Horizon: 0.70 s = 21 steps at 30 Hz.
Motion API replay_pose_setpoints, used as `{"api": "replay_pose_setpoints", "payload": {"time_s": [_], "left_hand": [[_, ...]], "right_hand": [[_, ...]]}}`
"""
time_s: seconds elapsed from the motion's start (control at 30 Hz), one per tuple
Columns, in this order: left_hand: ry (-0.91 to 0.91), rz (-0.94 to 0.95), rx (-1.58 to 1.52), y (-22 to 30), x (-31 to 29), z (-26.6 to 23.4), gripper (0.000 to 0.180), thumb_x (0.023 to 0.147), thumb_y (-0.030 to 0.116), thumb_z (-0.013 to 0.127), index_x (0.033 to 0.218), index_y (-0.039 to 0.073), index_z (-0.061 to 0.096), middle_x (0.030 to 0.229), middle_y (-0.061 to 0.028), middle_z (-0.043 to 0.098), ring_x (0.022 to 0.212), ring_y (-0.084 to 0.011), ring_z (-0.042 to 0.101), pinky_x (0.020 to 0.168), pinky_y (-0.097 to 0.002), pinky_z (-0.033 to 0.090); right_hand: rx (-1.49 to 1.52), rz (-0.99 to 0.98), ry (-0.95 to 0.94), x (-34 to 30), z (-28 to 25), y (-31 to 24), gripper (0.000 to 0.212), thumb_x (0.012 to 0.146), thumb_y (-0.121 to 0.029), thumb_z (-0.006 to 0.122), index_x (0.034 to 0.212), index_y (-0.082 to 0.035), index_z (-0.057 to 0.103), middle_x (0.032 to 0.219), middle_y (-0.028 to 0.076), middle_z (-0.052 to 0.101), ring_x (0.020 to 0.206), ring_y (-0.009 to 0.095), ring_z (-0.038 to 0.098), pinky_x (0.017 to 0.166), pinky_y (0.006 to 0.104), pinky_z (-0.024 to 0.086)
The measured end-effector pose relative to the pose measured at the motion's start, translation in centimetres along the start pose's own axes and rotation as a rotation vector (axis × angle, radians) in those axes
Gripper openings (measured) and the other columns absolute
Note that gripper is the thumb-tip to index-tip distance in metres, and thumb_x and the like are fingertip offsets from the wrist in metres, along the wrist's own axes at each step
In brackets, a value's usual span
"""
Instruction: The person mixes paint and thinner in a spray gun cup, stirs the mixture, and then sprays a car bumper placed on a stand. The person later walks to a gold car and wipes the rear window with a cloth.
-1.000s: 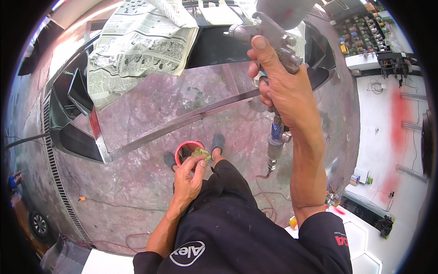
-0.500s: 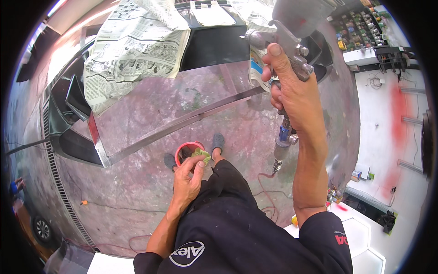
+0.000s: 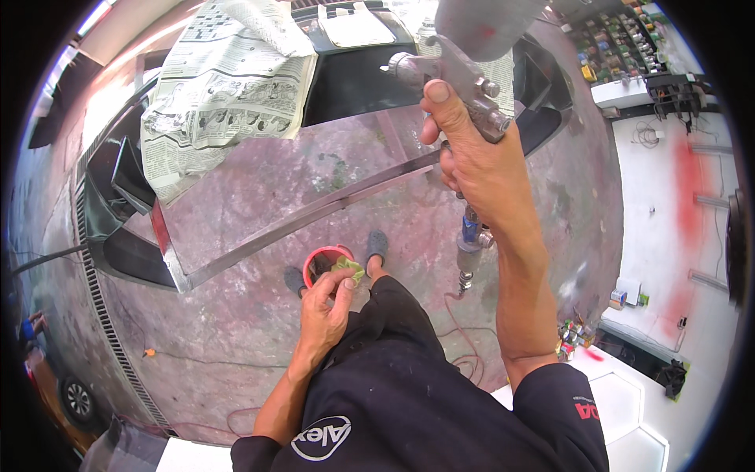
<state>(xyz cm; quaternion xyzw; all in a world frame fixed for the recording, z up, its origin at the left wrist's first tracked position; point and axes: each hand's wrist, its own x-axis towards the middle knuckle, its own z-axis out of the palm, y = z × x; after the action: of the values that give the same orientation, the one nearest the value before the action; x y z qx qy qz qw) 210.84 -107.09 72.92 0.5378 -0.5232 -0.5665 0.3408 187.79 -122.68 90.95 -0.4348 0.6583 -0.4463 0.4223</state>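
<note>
Spray gun (image 3: 460, 75) is gripped by the right hand (image 3: 486, 161), right of the bucket (image 3: 307, 271). Left hand (image 3: 325, 304) pinches green cloth (image 3: 355, 272).

The wearer's hands (image 3: 324, 305) number two, the shoes (image 3: 377, 245) two; there is one spray gun (image 3: 465, 82), one green cloth (image 3: 350, 268), one red bucket (image 3: 340, 251), one car wheel (image 3: 78, 398).

The worn metallic spray gun (image 3: 460, 72) sits gripped in the right hand (image 3: 489, 161), its grey cup (image 3: 487, 30) above the hand, its blue-banded fitting (image 3: 470, 232) below. The crumpled yellow-green cloth (image 3: 351, 270) is pinched in the left hand (image 3: 325, 303).
</note>
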Motion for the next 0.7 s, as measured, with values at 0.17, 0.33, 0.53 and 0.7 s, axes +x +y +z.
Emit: {"api": "replay_pose_setpoints", "payload": {"time_s": [0.17,0.33,0.53,0.7], "left_hand": [[0.002,0.002,0.007,-0.1,0.0,-0.1,0.022,0.110,0.017,0.067,0.124,0.002,0.076,0.098,-0.0071,0.072,0.080,-0.0143,0.064,0.077,-0.0300,0.052],[-0.005,0.010,0.022,-0.2,0.1,0.1,0.022,0.110,0.017,0.067,0.123,0.002,0.076,0.099,-0.0070,0.072,0.080,-0.0145,0.064,0.077,-0.0303,0.052],[-0.035,-0.033,0.036,0.0,0.0,-0.2,0.026,0.111,0.020,0.067,0.124,-0.001,0.076,0.106,-0.0090,0.078,0.100,-0.0154,0.073,0.087,-0.0308,0.056],[-0.005,-0.007,0.031,-0.3,-0.1,0.1,0.023,0.110,0.017,0.068,0.122,0.001,0.076,0.098,-0.0075,0.073,0.087,-0.0147,0.067,0.080,-0.0306,0.053]], "right_hand": [[0.011,-0.010,0.014,-0.2,0.2,-0.1,0.053,0.103,-0.057,0.075,0.113,-0.005,0.072,0.084,0.001,0.066,0.051,0.003,0.043,0.047,0.0240,0.035],[-0.004,-0.005,0.018,-0.1,-0.2,0.3,0.054,0.103,-0.057,0.074,0.112,-0.004,0.072,0.084,0.001,0.065,0.052,0.003,0.044,0.047,0.0237,0.034],[-0.040,0.062,0.097,0.1,-1.9,1.0,0.055,0.104,-0.057,0.074,0.113,-0.003,0.072,0.084,0.000,0.065,0.052,0.003,0.043,0.047,0.0238,0.035],[-0.062,0.061,0.067,0.0,-2.1,0.6,0.057,0.104,-0.058,0.073,0.114,-0.002,0.072,0.084,0.001,0.064,0.053,0.003,0.043,0.047,0.0239,0.035]]}}
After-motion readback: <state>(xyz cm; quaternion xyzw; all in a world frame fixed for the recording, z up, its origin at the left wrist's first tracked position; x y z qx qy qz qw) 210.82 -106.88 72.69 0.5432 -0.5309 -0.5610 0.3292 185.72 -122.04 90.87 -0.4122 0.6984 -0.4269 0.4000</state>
